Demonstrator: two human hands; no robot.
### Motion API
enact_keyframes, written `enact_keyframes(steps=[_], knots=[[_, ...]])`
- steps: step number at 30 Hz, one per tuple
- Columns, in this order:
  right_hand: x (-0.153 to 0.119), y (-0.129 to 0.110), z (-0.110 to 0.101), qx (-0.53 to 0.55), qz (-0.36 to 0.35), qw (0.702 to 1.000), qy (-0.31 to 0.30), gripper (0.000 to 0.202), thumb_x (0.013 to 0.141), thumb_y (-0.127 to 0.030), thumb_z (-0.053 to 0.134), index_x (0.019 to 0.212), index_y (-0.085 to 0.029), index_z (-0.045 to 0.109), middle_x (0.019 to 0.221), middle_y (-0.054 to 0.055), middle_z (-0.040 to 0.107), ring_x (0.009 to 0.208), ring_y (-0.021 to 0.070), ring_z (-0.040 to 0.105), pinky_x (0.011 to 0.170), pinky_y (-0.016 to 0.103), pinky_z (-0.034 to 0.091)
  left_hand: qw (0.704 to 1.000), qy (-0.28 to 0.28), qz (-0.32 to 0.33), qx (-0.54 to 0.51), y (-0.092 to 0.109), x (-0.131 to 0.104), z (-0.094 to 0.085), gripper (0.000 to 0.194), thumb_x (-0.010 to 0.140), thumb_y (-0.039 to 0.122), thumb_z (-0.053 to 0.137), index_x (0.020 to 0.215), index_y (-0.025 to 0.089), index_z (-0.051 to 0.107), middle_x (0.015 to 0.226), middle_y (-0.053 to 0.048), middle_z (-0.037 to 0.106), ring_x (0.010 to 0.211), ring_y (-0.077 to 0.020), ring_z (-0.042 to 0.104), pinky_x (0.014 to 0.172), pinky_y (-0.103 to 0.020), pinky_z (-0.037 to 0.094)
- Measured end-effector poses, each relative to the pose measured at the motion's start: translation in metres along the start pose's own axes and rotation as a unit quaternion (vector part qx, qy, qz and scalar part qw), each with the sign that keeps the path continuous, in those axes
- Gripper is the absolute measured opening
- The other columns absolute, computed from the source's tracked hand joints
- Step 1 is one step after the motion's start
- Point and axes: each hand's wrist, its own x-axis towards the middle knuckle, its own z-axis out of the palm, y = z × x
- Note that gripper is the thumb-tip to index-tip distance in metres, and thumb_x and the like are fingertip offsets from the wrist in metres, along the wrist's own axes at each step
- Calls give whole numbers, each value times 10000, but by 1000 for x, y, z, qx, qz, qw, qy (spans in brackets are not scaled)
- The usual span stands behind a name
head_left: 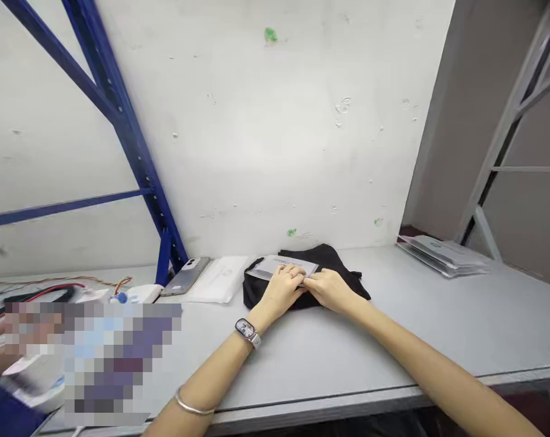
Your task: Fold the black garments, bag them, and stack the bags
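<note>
A folded black garment lies on the grey table near the wall. On top of it rests a pale, translucent plastic bag with dark print. My left hand bends over the bag's near edge, its fingers closed on it. Pressed close beside it, my right hand is curled with thumb and fingertips pinching the bag's right end. The fingertips of both hands meet there, so the exact grip is partly hidden.
Left of the garment are a stack of white plastic bags and a phone. More bags lie at the far right. A blue rack post stands left. Cables and a co-worker's hands, blurred out, are at lower left.
</note>
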Motion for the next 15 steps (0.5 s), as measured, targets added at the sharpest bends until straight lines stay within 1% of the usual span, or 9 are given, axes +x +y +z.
enact_keyframes(steps=[3, 6, 10, 15], knots=[[1, 3, 2, -20, -8, 1000, -9, 243, 919, -126, 411, 797, -194, 610, 635, -8, 610, 539, 121, 497, 600, 271, 345, 999, 10, 25, 26, -4, 2, 1, 102, 911, 163, 513, 864, 183, 601, 1015, -24, 668, 995, -200, 558, 859, -384, 378], [3, 6, -2, -42, 4, 999, -27, 264, 909, -104, 394, 777, -204, 600, 616, -13, 595, 520, 116, 463, 601, 272, 316, 998, 17, 22, 50, -11, 4, -3, 152, 920, 162, 492, 822, 194, 604, 947, -24, 675, 1022, -215, 550, 860, -402, 360], [3, 15, -14, -52, 36, 997, -46, 288, 890, -79, 356, 749, -202, 574, 613, -9, 576, 504, 113, 421, 577, 272, 255, 997, 21, -35, 63, -26, 0, -14, 152, 905, 167, 517, 791, 205, 610, 931, -30, 671, 1036, -222, 535, 852, -398, 346], [-4, 31, -22, -16, 113, 991, -71, 233, 827, -97, 388, 669, -208, 519, 581, -13, 529, 489, 116, 375, 536, 279, 172, 993, -18, -109, 45, -48, -10, -25, 112, 868, 156, 571, 776, 203, 615, 922, -28, 675, 1001, -215, 524, 828, -377, 331]])
